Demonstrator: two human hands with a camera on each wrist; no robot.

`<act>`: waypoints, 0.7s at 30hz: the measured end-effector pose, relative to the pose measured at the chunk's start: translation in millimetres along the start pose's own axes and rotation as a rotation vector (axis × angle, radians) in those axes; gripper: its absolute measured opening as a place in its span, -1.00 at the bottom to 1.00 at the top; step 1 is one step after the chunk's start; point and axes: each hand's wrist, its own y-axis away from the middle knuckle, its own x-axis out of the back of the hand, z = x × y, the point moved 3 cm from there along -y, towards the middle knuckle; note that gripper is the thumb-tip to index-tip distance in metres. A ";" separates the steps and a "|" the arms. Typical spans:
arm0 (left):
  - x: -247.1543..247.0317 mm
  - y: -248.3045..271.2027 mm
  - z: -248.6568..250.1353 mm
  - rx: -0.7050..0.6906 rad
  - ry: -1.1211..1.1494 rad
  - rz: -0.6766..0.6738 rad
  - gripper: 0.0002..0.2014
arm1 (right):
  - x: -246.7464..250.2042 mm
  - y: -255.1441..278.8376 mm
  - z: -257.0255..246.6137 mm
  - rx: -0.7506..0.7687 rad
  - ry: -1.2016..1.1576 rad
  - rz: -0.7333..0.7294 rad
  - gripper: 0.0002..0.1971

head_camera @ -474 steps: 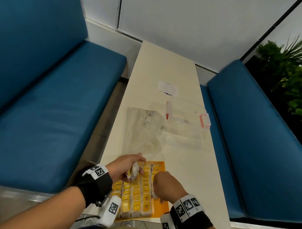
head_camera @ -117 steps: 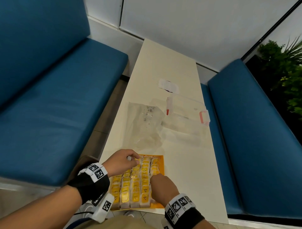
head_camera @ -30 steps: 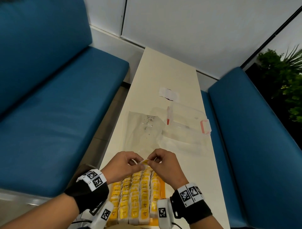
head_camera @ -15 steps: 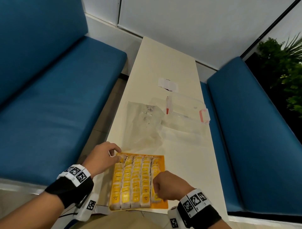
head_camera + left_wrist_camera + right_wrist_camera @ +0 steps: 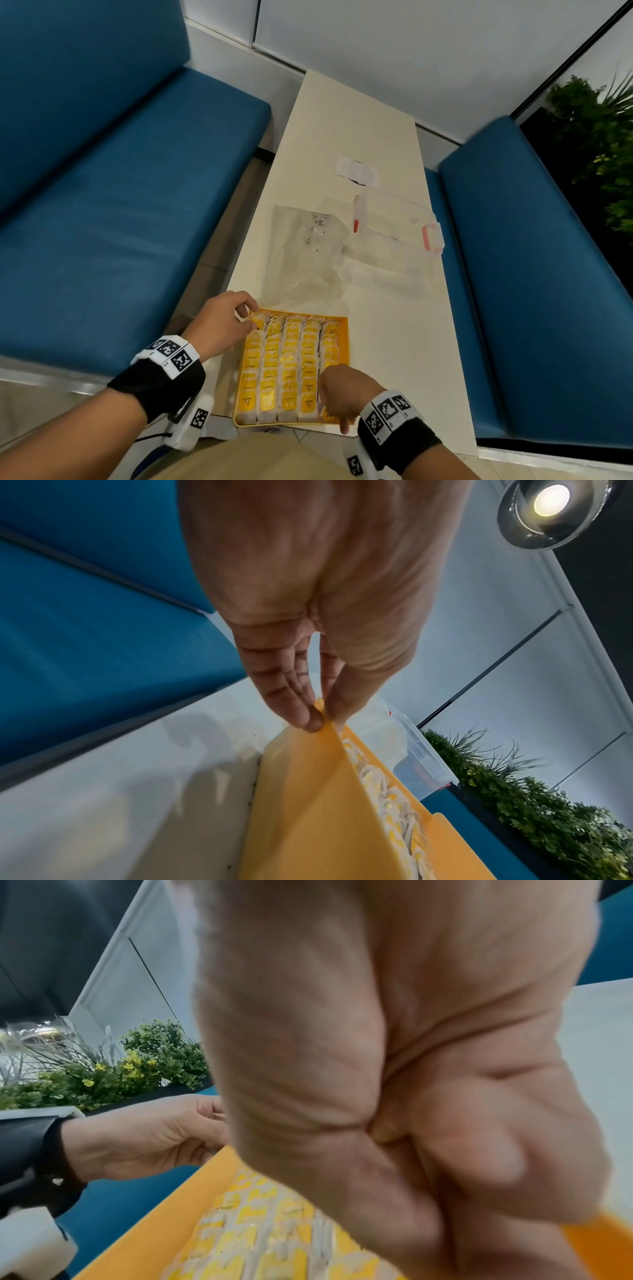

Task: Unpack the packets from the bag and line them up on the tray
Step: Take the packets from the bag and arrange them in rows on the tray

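Note:
An orange tray (image 5: 345,329) lies at the near end of the table, filled with several rows of yellow-and-white packets (image 5: 291,363). My left hand (image 5: 248,313) pinches the tray's far left corner; the left wrist view shows thumb and fingers of the left hand (image 5: 320,718) closed on the tray wall (image 5: 308,818). My right hand (image 5: 337,413) is curled over the near right corner of the tray, one finger hanging over the front edge. The empty clear bag (image 5: 305,253) lies flat beyond the tray.
A clear plastic box with pink latches (image 5: 397,233) stands right of the bag, and a white label (image 5: 356,171) lies further back. The narrow cream table (image 5: 394,342) runs between two blue benches (image 5: 137,205). A plant (image 5: 603,137) stands at far right.
A second ago both hands held a packet together at the tray's far edge. They have since parted: the left went to the far left corner, the right to the near right corner.

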 end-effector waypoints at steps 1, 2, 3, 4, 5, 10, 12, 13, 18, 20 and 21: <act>0.5 0.2 1.0 0.000 0.000 -0.002 -0.77 | -0.5 -3.1 2.0 -0.025 -0.034 0.039 -0.85; 1.0 0.3 1.8 0.001 0.001 -0.005 -0.77 | -1.8 -4.8 3.5 -0.038 -0.052 0.047 -0.76; 1.4 0.4 2.3 0.001 0.005 -0.009 -0.77 | -3.2 -6.2 3.8 -0.049 -0.057 0.034 -0.74; 1.9 0.7 2.5 0.002 0.009 -0.012 -0.76 | -4.2 -5.6 2.1 -0.051 -0.028 0.033 -0.80; 2.2 0.9 2.6 0.002 0.013 -0.015 -0.76 | -5.0 -4.5 1.2 -0.065 -0.016 0.031 -0.84; 2.9 1.9 3.7 -0.001 0.018 -0.025 -0.77 | -8.0 -4.7 0.4 -0.067 -0.006 0.202 -0.63; 3.0 2.4 4.3 -0.005 0.012 -0.025 -0.77 | -9.8 -4.4 0.0 -0.061 0.017 0.272 -0.62; 3.1 2.2 4.4 -0.006 0.011 -0.026 -0.78 | -10.6 -4.9 0.6 -0.057 0.030 0.305 -0.62; 3.9 2.9 3.5 0.009 0.014 -0.035 -0.77 | -9.2 -3.7 -4.9 0.002 0.014 0.271 -0.93; 4.0 2.9 4.0 0.010 0.011 -0.036 -0.78 | -16.6 -11.1 -3.1 -0.001 -0.026 0.196 -0.79; 3.9 3.0 4.5 0.011 0.011 -0.037 -0.78 | -20.2 -14.6 -2.4 -0.003 -0.040 0.165 -0.75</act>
